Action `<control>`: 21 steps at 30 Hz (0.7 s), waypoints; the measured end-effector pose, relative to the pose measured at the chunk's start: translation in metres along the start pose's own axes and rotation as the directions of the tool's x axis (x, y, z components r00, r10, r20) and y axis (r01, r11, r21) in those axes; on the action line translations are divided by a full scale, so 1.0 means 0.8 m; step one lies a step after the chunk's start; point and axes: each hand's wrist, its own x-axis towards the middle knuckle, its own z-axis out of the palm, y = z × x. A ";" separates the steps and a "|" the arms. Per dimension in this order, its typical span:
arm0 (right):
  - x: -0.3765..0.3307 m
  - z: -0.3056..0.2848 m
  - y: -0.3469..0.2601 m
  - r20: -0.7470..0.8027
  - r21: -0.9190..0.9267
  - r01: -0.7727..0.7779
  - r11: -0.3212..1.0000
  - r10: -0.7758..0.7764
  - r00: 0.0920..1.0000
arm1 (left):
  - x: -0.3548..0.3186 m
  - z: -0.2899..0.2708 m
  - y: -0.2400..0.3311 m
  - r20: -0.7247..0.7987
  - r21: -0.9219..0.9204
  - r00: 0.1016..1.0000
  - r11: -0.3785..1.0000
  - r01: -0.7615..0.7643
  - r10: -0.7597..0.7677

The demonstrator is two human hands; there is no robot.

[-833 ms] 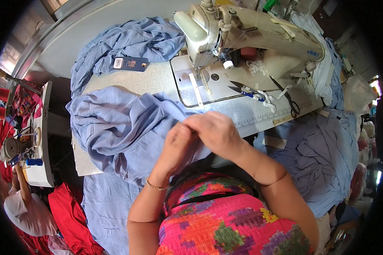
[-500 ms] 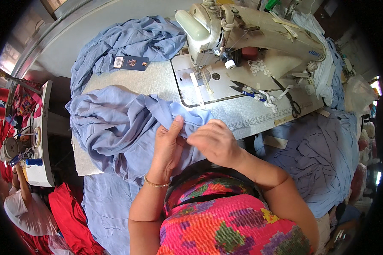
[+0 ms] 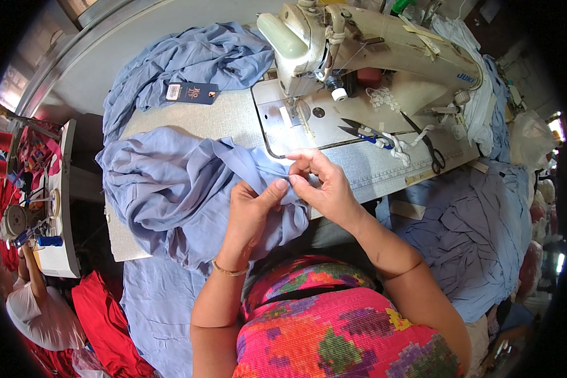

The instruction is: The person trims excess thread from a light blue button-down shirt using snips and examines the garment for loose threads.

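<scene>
Pinching crumpled light-blue cloth (image 3: 164, 183) with left hand (image 3: 250, 206) and right hand (image 3: 326, 188). Holding it near long-armed cream metal sewing machine (image 3: 384, 55).

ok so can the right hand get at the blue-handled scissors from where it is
Probably yes: only tabletop shows between the right hand and the blue-handled scissors, though the hand would likely have to leave the blue cloth first.
</scene>
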 end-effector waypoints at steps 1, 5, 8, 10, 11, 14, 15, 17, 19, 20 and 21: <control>0.002 -0.001 0.002 0.014 0.032 -0.013 0.999 0.013 1.000 | 0.001 -0.001 -0.001 -0.001 0.009 1.000 1.000 0.009 -0.009; 0.009 -0.005 -0.003 0.088 0.391 -0.280 0.877 0.267 0.960 | 0.000 -0.006 -0.001 -0.008 -0.037 0.999 0.998 0.046 -0.047; 0.008 -0.004 0.007 0.149 0.574 -0.359 0.736 0.337 0.930 | -0.002 -0.003 0.004 -0.015 -0.097 0.996 0.991 0.091 -0.093; 0.007 -0.003 0.011 0.140 0.560 -0.341 0.755 0.319 0.937 | -0.002 0.002 0.008 -0.007 -0.133 0.994 0.985 0.110 -0.112; 0.007 -0.002 0.013 0.140 0.554 -0.334 0.763 0.310 0.940 | -0.002 0.003 0.009 -0.007 -0.150 0.993 0.982 0.118 -0.121; 0.007 -0.001 0.006 0.115 0.388 -0.254 0.886 0.227 0.967 | -0.001 0.002 0.005 0.000 -0.139 0.997 0.987 0.078 -0.079; 0.008 -0.001 0.003 0.099 0.319 -0.221 0.921 0.200 0.975 | -0.001 0.000 0.003 0.004 -0.091 0.998 0.994 0.060 -0.060; 0.010 0.001 -0.001 0.073 0.175 -0.153 0.973 0.142 0.987 | -0.001 -0.004 -0.002 0.017 0.006 1.000 1.000 0.021 -0.021; 0.011 0.000 -0.002 0.086 0.164 -0.170 0.972 0.158 0.984 | -0.001 -0.003 -0.004 0.019 0.019 1.000 1.000 0.000 0.000; 0.012 0.000 -0.002 0.094 0.160 -0.178 0.971 0.165 0.982 | -0.002 -0.002 -0.004 0.018 0.027 1.000 1.000 -0.012 0.012; 0.013 0.000 -0.001 0.063 0.146 -0.160 0.976 0.152 0.986 | -0.002 -0.002 -0.003 0.013 0.015 1.000 1.000 -0.006 0.006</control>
